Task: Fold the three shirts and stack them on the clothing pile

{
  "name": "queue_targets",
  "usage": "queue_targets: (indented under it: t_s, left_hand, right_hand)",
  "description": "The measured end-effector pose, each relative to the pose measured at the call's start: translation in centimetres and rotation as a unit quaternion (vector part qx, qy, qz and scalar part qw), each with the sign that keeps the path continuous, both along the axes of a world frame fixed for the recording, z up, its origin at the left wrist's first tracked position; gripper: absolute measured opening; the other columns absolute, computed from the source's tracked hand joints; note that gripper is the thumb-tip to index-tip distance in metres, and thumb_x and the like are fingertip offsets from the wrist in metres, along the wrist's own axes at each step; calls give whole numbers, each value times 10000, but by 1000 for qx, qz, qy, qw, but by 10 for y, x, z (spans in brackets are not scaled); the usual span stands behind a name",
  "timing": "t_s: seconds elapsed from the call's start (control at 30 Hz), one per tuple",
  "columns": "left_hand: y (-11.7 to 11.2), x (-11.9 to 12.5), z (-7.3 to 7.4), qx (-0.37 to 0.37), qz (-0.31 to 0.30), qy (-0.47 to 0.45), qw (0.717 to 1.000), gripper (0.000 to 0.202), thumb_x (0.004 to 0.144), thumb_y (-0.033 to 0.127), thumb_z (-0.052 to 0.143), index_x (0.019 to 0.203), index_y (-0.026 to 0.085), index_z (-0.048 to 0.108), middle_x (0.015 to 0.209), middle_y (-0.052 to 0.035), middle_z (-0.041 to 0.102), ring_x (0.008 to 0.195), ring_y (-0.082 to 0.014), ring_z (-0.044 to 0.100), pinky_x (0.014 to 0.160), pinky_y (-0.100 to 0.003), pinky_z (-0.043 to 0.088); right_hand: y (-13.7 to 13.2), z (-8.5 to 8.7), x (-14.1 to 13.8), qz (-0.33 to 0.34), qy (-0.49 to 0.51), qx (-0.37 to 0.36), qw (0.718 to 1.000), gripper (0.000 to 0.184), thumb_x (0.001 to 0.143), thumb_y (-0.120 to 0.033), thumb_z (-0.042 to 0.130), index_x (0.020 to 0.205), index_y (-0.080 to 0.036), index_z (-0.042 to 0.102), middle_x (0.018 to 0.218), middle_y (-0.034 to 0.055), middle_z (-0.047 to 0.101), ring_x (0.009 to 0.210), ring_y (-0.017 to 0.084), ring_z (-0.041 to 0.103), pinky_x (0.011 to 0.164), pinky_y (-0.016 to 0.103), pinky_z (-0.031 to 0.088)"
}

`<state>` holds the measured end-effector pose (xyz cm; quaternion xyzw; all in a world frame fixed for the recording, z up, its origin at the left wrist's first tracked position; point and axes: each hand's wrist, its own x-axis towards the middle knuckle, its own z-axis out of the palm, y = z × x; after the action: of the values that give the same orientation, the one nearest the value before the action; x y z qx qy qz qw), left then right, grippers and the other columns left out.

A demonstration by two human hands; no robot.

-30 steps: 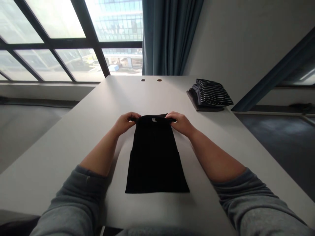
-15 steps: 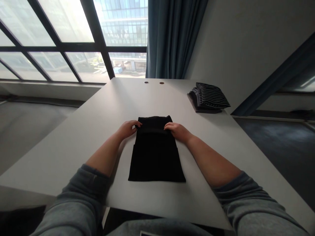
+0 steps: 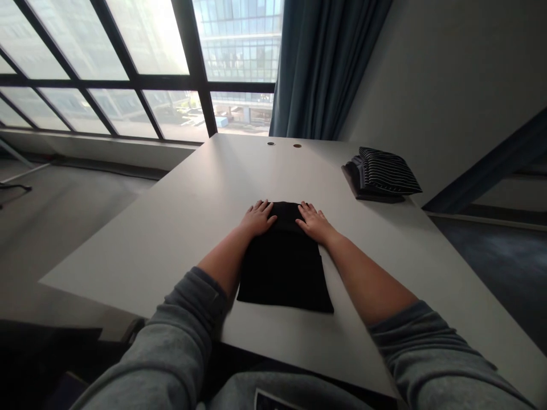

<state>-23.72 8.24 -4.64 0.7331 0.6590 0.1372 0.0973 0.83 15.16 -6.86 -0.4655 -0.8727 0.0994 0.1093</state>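
A folded black garment (image 3: 284,267) is lying flat on a pale table (image 3: 149,245), on the near part of the table, with its long sides running from 12 o'clock to 6 o'clock. The left hand (image 3: 258,219) is placed at the 11 o'clock corner of the garment and the right hand (image 3: 314,223) at its 1 o'clock corner, both with the palm down. The fingers (image 3: 265,208) of both hands are spread and lying flat; nothing is pinched by them, and the cloth is only pressed from above. The step in hand is judged to be a smoothing of the folded end against the table. A layered edge can be seen on the 3 o'clock side of the garment. For any further handling of the cloth, the hands would first need to be lifted from it. At about 1 o'clock, a folded stack of striped dark clothes (image 3: 384,173) is resting near the far part of the table, on a dark flat base (image 3: 351,181). A large window (image 3: 106,74) is seen at 11 o'clock, and a blue curtain (image 3: 329,68) at 12 o'clock.
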Motion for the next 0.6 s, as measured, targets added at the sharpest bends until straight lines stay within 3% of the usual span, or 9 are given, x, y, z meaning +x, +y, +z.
queue_targets:
  t_s: [0.07, 0.2, 0.33, 0.43, 0.6]
  left_hand:
    - [0, -3, -4, -7, 18, 2, 1000, 725, 1030, 568, 392, 1645, 189, 334, 1735, -106, 225, 1605, -365, 178, 1285, -553, 203]
    - [1, -6, -7, -14, 39, -4, 999, 770, 1014, 617, 382, 1649, 185, 324, 1741, -108, 202, 1605, -349, 189, 1296, -509, 191]
    - [2, -7, -9, -17, 39, 0, 999, 786, 1015, 614, 372, 1656, 164, 302, 1746, -108, 177, 1611, -335, 171, 1301, -500, 178]
    - [1, -11, -9, -15, 28, -13, 999, 776, 1018, 600, 371, 1659, 170, 291, 1748, -98, 173, 1616, -308, 160, 1309, -493, 153]
    - [2, -25, -8, 0, 153, -59, 986, 739, 1052, 576, 245, 1660, 157, 276, 1712, -128, 290, 1606, -316, 200, 1298, -575, 120]
  right_hand:
    - [0, -5, 1, -24, -29, -10, 999, 720, 1037, -525, 376, 1672, -209, 250, 1752, 87, 123, 1611, 348, 145, 1273, 644, 155]
    - [0, -6, 1, -60, -53, -27, 996, 774, 1033, -581, 320, 1691, -207, 155, 1760, 91, 60, 1611, 356, 140, 1268, 646, 146]
    - [-2, -3, -3, -74, -69, -47, 994, 777, 1031, -604, 295, 1694, -230, 136, 1764, 67, 36, 1615, 358, 107, 1263, 657, 134]
    - [-5, -3, -1, -72, -54, -17, 996, 764, 1038, -593, 297, 1686, -210, 173, 1763, 88, 76, 1619, 333, 105, 1276, 619, 123]
    - [1, -3, 11, -162, -16, 42, 986, 812, 1044, -584, 301, 1644, -39, 249, 1733, 214, 155, 1617, 341, 90, 1288, 535, 122]
